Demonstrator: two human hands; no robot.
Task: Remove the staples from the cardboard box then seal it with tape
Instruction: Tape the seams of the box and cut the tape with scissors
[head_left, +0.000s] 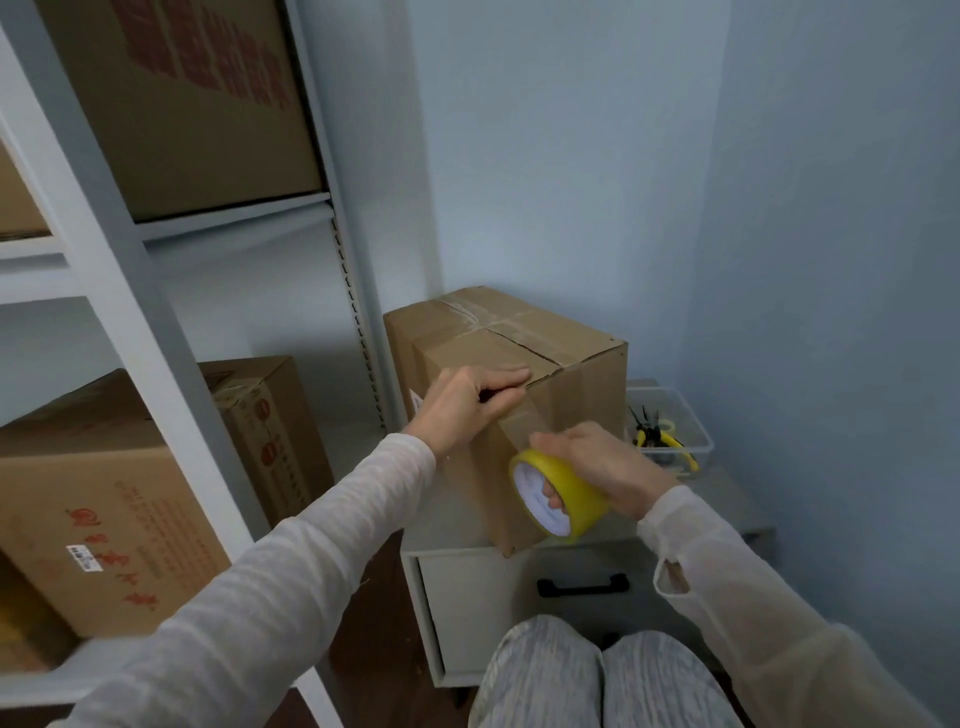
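l fingers (501, 375) straight, together, flat on box (582, 384) top edge by the seam, prob pinning the tape (524, 422) end so it won't lift; l hand (460, 410) over box front-left. r fingers (552, 501) curled thru roll (584, 493) core, r hand (605, 465) gripping it low at box front, prob so strip pulls taut. box sits on cabinet (467, 587); pliers (660, 437) in tub (698, 441) right of box.

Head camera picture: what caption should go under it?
Left hand presses a clear tape strip onto the brown cardboard box while the right hand holds the yellow tape roll.
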